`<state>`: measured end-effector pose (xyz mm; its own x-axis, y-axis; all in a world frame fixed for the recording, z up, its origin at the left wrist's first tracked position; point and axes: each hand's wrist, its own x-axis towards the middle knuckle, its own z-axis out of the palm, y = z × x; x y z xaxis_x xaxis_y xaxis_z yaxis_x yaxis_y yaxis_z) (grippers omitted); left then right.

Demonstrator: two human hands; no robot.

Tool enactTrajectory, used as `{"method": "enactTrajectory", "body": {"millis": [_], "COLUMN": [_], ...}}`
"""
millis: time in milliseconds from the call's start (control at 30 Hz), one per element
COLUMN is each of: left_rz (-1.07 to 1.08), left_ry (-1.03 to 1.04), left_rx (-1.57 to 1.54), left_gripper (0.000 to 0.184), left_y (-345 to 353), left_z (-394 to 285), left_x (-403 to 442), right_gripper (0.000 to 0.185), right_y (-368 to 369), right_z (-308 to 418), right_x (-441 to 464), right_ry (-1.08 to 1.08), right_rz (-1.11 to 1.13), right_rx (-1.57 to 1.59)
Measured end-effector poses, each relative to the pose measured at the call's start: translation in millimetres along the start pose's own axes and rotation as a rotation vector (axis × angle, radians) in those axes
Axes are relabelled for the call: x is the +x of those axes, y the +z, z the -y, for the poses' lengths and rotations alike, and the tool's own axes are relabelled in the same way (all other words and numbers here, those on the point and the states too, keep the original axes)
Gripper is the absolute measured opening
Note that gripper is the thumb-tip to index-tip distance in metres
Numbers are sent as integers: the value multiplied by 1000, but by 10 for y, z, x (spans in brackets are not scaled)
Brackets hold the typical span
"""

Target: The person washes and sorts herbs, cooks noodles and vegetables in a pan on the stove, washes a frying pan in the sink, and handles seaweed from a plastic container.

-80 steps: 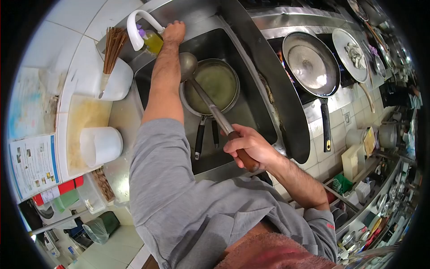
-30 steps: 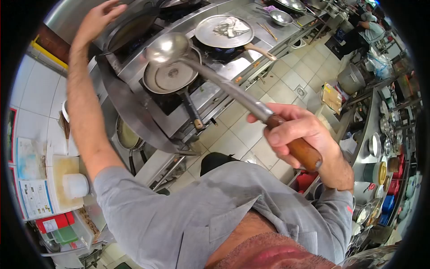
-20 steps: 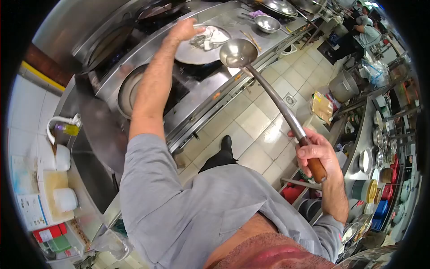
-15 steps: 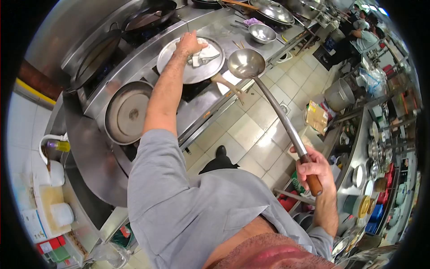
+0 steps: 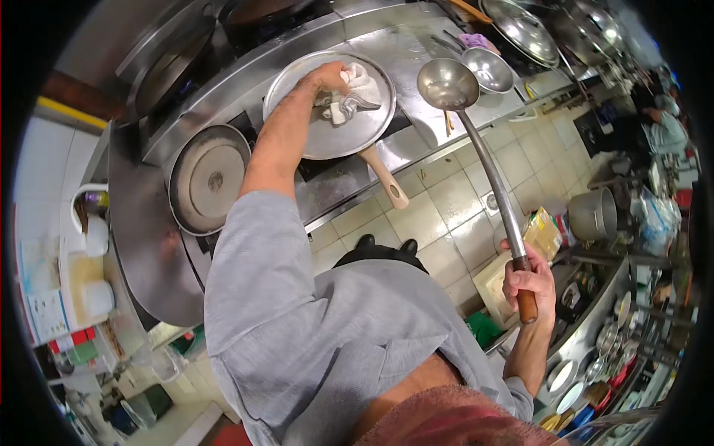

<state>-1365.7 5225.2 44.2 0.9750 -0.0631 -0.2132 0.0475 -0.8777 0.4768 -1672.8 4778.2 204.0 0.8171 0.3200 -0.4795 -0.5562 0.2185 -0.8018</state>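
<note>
A round metal lid [image 5: 342,141] covers a pan with a beige handle [image 5: 385,178] on the stove. On the lid lies a crumpled white and grey cloth [image 5: 358,95]. My left hand [image 5: 327,77] is on the cloth, its fingers curled round part of it. In my right hand [image 5: 529,281] is the brown wooden handle of a long metal ladle [image 5: 448,83], held upright with its bowl over the counter's front edge. The ladle's bowl looks empty.
An uncovered frying pan [image 5: 210,180] sits left of the lid. Beyond the ladle are a small metal bowl [image 5: 488,70] and a large domed lid [image 5: 520,31]. A grey pot [image 5: 593,214] stands at the right. Another person [image 5: 664,134] is far right.
My left hand has gone from the sink area across to the cloth and closed on it. The ladle has come out of the sink and swung right. The view has turned to the stove.
</note>
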Motion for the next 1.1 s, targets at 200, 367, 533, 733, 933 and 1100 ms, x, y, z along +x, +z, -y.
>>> {"method": "enactTrajectory", "body": {"millis": [200, 367, 533, 733, 933, 1100], "left_rz": [-78, -54, -77, -305, -420, -482], "left_ry": [34, -103, -11, -7, -148, -225], "left_rx": [-100, -6, -21, -23, -102, -184], "left_gripper": [79, 77, 74, 74, 68, 64], "left_y": [2, 85, -118, -1201, -1481, -1316], "left_z": [-97, -435, -363, -278, -304, -83], "left_x": [-446, -697, -853, -1822, -2969, -3507], "right_gripper": [50, 51, 52, 53, 53, 50], "right_y": [-542, -805, -908, -876, -668, -353], "right_z": [383, 696, 850, 850, 738, 545], "right_x": [431, 649, 800, 861, 870, 905], "right_ry": [30, 88, 94, 123, 206, 233], "right_rz": [181, 235, 280, 343, 402, 456], "right_rx": [-54, -164, -265, -378, -462, -581]}}
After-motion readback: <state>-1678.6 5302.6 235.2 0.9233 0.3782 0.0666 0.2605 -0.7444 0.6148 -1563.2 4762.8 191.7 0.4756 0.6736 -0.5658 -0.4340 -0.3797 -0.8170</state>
